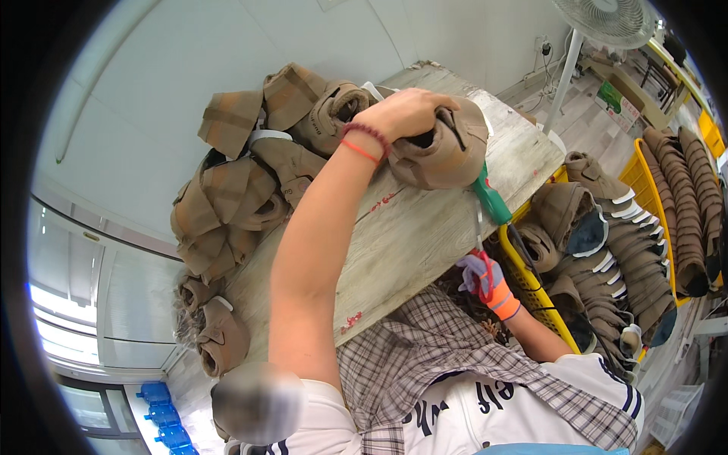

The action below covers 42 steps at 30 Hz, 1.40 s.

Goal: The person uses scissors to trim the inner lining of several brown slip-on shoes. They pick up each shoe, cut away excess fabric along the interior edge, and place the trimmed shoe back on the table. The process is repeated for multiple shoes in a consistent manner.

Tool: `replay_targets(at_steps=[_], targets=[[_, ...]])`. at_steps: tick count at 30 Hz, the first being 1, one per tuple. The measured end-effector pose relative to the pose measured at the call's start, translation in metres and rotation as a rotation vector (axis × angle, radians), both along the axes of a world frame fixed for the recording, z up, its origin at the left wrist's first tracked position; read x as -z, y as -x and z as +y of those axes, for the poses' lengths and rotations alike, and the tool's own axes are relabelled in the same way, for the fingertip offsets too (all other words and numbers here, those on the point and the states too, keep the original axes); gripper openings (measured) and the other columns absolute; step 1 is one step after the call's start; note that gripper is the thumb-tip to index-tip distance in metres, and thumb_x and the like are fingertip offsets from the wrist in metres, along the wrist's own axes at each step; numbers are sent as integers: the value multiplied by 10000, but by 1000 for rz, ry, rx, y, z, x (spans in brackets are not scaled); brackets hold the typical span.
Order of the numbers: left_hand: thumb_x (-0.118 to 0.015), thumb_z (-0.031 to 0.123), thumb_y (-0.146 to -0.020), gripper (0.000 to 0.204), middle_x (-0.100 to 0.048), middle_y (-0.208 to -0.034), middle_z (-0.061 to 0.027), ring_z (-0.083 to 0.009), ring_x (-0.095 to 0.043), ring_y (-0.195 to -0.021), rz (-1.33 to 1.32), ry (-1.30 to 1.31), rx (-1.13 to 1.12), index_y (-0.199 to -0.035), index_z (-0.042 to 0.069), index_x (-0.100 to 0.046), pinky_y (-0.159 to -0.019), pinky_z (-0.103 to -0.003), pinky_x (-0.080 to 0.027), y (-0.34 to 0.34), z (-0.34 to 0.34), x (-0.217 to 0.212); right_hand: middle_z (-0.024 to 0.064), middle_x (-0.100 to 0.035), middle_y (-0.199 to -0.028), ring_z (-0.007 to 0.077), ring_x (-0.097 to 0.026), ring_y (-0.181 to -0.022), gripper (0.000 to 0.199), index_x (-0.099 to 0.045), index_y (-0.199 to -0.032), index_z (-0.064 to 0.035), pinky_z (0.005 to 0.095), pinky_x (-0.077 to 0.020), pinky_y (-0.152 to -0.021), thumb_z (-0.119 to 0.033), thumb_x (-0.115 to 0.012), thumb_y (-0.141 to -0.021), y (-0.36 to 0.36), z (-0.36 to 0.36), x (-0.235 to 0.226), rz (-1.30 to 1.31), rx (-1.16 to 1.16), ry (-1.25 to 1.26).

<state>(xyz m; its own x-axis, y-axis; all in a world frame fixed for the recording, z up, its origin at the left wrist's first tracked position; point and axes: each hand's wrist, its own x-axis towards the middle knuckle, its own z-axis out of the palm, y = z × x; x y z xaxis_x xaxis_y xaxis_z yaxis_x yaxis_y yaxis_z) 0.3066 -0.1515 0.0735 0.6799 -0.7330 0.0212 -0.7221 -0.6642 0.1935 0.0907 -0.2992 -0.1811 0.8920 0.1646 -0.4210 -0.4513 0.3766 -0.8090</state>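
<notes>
My left hand, bare with red bead bracelets at the wrist, presses down on a brown shoe upper lying on the wooden table. A green-handled tool pokes out from under that shoe at the table's right edge, with a black cord trailing down from it. My right hand wears a pale glove with an orange cuff. It is closed around a small red-handled tool just below the table's edge, a short way under the green handle.
A heap of brown shoe uppers covers the table's left side. To the right, yellow crates hold rows of brown shoes. A white standing fan is at the top right, and blue bottles at the lower left.
</notes>
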Motion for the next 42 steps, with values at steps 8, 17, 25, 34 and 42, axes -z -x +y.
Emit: replay_targets(at_steps=[8,17,25,34,42], targets=[[-544,211,-843,289,-655,-1087,-104,-327,-635,-956,-140,-449,-274,-1070,94,-680,-664,-587,-526,-16,-73,47,45,-511,-543,121,-471,-423,276,-597,-932,9,271,-473,-449,-255,-517,-915,-15,-7,12,-200,180,17],[-527,139,-782,572,-632,-1067,-184,-272,-618,-996,-19,90,-199,-1341,64,-429,-869,-327,-480,-15,-2,32,66,-509,-560,133,-473,-416,246,-593,-936,-10,281,-464,-425,-246,-526,-913,-15,-6,19,-156,203,-34],[-625,71,-736,154,-625,-801,-148,-211,-585,-734,-603,1155,-1191,-779,-68,-578,-686,-354,-466,40,175,159,59,-517,-555,129,-461,-394,220,-587,-929,-15,275,-457,-419,-231,-550,-901,-12,-1,19,-98,185,-64],[-714,274,-782,352,-547,-1135,-168,-311,-520,-1016,-79,730,-1531,-1020,25,-639,-855,-395,-409,56,168,231,57,-519,-528,142,-471,-394,330,-580,-872,7,276,-448,-408,-322,-574,-892,3,11,-3,-63,115,39],[-650,149,-844,205,-522,-912,-64,-182,-491,-826,-55,1474,-1178,-852,-32,-554,-802,-345,-412,110,193,234,48,-520,-523,127,-492,-409,441,-564,-929,34,244,-428,-409,-389,-442,-959,-5,-23,-70,-423,2,109]])
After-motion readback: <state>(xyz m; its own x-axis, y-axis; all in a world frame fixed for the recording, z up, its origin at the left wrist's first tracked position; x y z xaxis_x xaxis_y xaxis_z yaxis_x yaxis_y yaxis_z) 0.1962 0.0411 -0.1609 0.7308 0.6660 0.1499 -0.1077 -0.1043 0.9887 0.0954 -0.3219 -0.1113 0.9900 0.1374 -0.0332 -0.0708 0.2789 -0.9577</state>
